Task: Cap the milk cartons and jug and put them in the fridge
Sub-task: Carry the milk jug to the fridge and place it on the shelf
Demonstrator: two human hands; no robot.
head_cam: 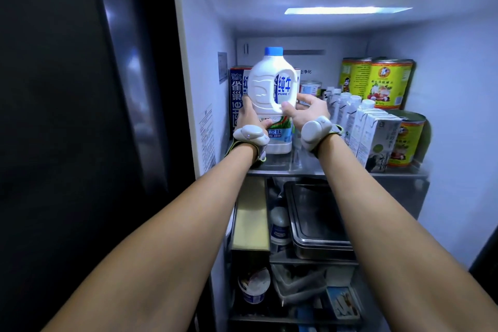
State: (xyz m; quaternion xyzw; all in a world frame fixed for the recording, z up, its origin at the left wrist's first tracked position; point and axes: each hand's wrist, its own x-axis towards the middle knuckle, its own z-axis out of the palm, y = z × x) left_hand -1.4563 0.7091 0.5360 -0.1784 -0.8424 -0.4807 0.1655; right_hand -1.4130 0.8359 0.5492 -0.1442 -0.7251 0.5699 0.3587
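On top fridge shelf (pixel 283 170), capped milk jug (pixel 272 94), left grip (pixel 252 121), right grip (pixel 307 113) clasping its sides

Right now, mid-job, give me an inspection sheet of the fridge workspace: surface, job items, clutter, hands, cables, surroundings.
Surface: top shelf, crowded on the right, gap at front left.
Job's things: jug, blue cap on, upright, low over the shelf's left; contact with it cannot be told. Carton behind it. Row of small cartons on the right.
Clutter: yellow cans at back right; steel tray and tub on lower shelves.
Grippers: left hand and right hand both grip the jug; a wrist device on each.
Cables: nothing seen.
Surroundings: dark door at left, fridge light on.
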